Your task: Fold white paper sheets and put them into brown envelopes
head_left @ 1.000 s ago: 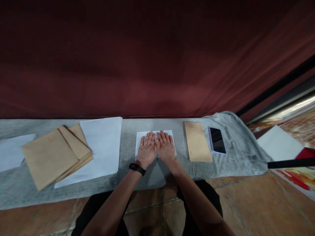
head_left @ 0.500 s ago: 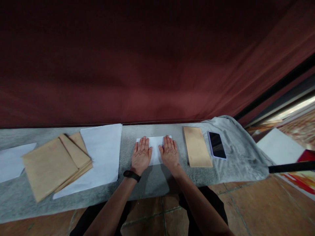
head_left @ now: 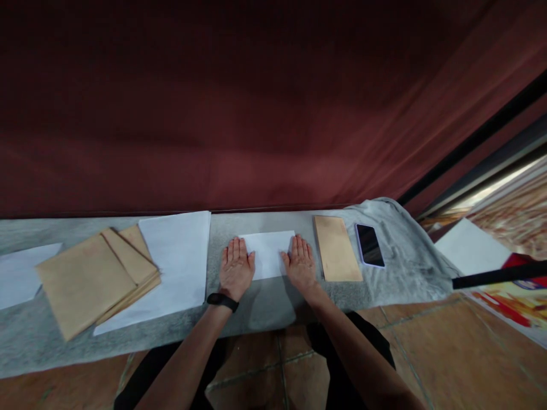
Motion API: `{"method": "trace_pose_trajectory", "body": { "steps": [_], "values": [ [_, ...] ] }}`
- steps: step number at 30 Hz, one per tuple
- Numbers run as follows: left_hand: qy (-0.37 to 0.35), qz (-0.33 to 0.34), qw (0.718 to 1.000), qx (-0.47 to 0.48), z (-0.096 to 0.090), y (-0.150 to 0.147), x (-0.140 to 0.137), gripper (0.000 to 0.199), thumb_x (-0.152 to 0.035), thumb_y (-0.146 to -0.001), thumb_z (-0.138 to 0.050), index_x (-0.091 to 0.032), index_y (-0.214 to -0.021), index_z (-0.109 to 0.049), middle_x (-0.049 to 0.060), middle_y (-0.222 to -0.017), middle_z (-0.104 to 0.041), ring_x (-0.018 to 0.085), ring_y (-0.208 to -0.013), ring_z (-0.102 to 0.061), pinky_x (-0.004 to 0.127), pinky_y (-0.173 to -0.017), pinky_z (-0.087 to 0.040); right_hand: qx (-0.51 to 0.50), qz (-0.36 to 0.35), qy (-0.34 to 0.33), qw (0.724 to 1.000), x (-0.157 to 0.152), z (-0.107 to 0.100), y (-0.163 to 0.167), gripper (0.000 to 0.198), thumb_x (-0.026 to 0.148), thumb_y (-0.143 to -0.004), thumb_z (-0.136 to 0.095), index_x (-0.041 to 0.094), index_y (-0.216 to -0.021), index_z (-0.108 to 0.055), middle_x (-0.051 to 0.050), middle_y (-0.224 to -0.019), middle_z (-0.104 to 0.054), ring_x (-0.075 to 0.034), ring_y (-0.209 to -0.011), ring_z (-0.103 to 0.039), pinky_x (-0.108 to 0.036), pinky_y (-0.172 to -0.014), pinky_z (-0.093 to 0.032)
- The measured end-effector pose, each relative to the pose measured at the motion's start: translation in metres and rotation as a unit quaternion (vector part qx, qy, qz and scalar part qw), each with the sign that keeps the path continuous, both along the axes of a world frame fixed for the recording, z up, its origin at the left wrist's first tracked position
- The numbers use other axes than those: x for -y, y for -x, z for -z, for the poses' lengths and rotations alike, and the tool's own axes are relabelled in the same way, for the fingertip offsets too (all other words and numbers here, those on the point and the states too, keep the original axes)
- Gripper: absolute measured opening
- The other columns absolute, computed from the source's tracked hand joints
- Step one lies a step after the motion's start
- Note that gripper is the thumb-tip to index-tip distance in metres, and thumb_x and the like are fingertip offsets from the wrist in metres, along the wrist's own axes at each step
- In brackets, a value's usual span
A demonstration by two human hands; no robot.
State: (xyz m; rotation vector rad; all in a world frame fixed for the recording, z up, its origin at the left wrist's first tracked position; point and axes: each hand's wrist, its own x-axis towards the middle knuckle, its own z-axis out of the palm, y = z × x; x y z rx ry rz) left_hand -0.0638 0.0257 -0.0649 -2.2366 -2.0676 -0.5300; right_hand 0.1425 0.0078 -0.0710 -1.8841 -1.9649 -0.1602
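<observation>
A small white sheet of paper (head_left: 268, 256), seemingly folded, lies flat on the grey cloth between my hands. My left hand (head_left: 236, 267), with a black band on its wrist, rests palm down over the paper's left edge, fingers stretched out. Over the right edge lies my right hand (head_left: 301, 266), also flat, its thumb pointing inward. To the right of it is a brown envelope (head_left: 338, 249). Left of my left hand is a stack of larger white paper (head_left: 182, 256), partly covered by several brown envelopes (head_left: 92, 279).
The grey cloth (head_left: 273, 313) covers a long narrow surface against a dark red curtain (head_left: 256, 142). A phone (head_left: 370, 245) lies at the right. Another white sheet (head_left: 25, 270) is at far left. A black bar (head_left: 499, 276) sticks out at the right, above the tiled floor (head_left: 436, 347).
My hands have slid apart, outward across the paper to its side edges, so more of its middle shows. The whole view has shifted slightly.
</observation>
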Motion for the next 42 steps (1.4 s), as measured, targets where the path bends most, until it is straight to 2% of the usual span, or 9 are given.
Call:
{"method": "trace_pose_trajectory", "body": {
  "steps": [2, 5, 8, 11, 18, 25, 33, 37, 42],
  "values": [
    [0.0, -0.002, 1.0, -0.002, -0.003, -0.004, 0.008, 0.064, -0.036, -0.103, -0.03, 0.004, -0.151, -0.04, 0.027, -0.159, -0.038, 0.035, -0.151, -0.034, 0.054, -0.124, -0.029, 0.003, 0.001, 0.001, 1.0, 0.004, -0.001, -0.003, 0.065, 0.042, -0.108, -0.033, -0.003, -0.155, -0.035, -0.028, -0.158, -0.04, -0.035, -0.148, -0.039, -0.053, -0.119, -0.033],
    [0.002, 0.056, 0.998, -0.008, -0.008, -0.019, 0.025, 0.062, -0.035, -0.103, -0.03, 0.001, -0.154, -0.038, 0.023, -0.162, -0.034, 0.033, -0.153, -0.03, 0.052, -0.125, -0.026, -0.002, -0.01, 0.016, 1.0, 0.013, -0.005, 0.001, 0.061, 0.037, -0.109, -0.031, -0.002, -0.155, -0.036, -0.025, -0.159, -0.039, -0.033, -0.15, -0.037, -0.052, -0.121, -0.033],
    [0.02, 0.124, 0.992, -0.016, -0.008, -0.034, 0.041, 0.059, -0.029, -0.103, -0.03, -0.003, -0.156, -0.036, 0.018, -0.164, -0.033, 0.028, -0.155, -0.027, 0.05, -0.127, -0.024, -0.01, -0.077, 0.038, 0.996, 0.025, -0.009, 0.014, 0.057, 0.033, -0.109, -0.028, 0.002, -0.155, -0.038, -0.019, -0.161, -0.038, -0.028, -0.152, -0.035, -0.048, -0.123, -0.032],
    [0.041, 0.147, 0.988, -0.027, -0.004, -0.039, 0.049, 0.059, -0.019, -0.099, -0.028, -0.005, -0.156, -0.036, 0.017, -0.164, -0.034, 0.027, -0.155, -0.026, 0.051, -0.127, -0.024, -0.012, -0.152, 0.055, 0.987, 0.036, -0.008, 0.026, 0.055, 0.034, -0.109, -0.029, 0.006, -0.156, -0.038, -0.014, -0.163, -0.038, -0.023, -0.153, -0.033, -0.043, -0.125, -0.03],
    [0.026, 0.118, 0.992, -0.029, -0.003, -0.028, 0.054, 0.059, -0.029, -0.102, -0.031, -0.007, -0.157, -0.036, 0.016, -0.164, -0.033, 0.026, -0.155, -0.027, 0.047, -0.128, -0.024, -0.003, -0.156, 0.027, 0.987, 0.045, -0.002, 0.013, 0.059, 0.041, -0.108, -0.036, 0.004, -0.154, -0.041, -0.017, -0.161, -0.04, -0.026, -0.152, -0.034, -0.045, -0.125, -0.03],
    [0.018, 0.084, 0.996, -0.017, -0.003, -0.031, 0.057, 0.061, -0.036, -0.104, -0.032, -0.008, -0.158, -0.034, 0.017, -0.163, -0.037, 0.027, -0.154, -0.03, 0.049, -0.127, -0.025, 0.004, -0.131, 0.04, 0.991, 0.049, -0.004, -0.006, 0.063, 0.041, -0.107, -0.039, 0.004, -0.158, -0.034, -0.02, -0.161, -0.039, -0.027, -0.152, -0.034, -0.048, -0.123, -0.03],
    [0.061, 0.021, 0.997, -0.046, -0.014, -0.023, 0.06, 0.061, -0.036, -0.104, -0.029, -0.003, -0.153, -0.04, 0.021, -0.161, -0.039, 0.031, -0.153, -0.033, 0.051, -0.126, -0.025, -0.029, -0.089, 0.05, 0.994, 0.05, -0.006, -0.013, 0.059, 0.036, -0.107, -0.038, 0.004, -0.156, -0.038, -0.022, -0.159, -0.04, -0.033, -0.15, -0.038, -0.056, -0.122, -0.028],
    [0.05, 0.041, 0.997, -0.045, -0.021, -0.029, 0.047, 0.058, -0.034, -0.103, -0.029, -0.007, -0.152, -0.044, 0.018, -0.159, -0.043, 0.028, -0.152, -0.034, 0.049, -0.125, -0.027, -0.053, -0.096, 0.085, 0.99, 0.04, -0.016, -0.003, 0.056, 0.037, -0.108, -0.031, 0.007, -0.153, -0.045, -0.016, -0.161, -0.039, -0.03, -0.152, -0.035, -0.053, -0.125, -0.024],
    [0.054, 0.091, 0.994, -0.021, -0.017, -0.043, 0.024, 0.058, -0.028, -0.101, -0.032, -0.012, -0.156, -0.039, 0.014, -0.164, -0.037, 0.03, -0.155, -0.028, 0.051, -0.124, -0.029, -0.071, -0.145, 0.117, 0.98, 0.026, -0.02, 0.016, 0.056, 0.036, -0.11, -0.021, 0.011, -0.153, -0.045, -0.01, -0.162, -0.04, -0.021, -0.153, -0.033, -0.042, -0.126, -0.027]
  ]
}}
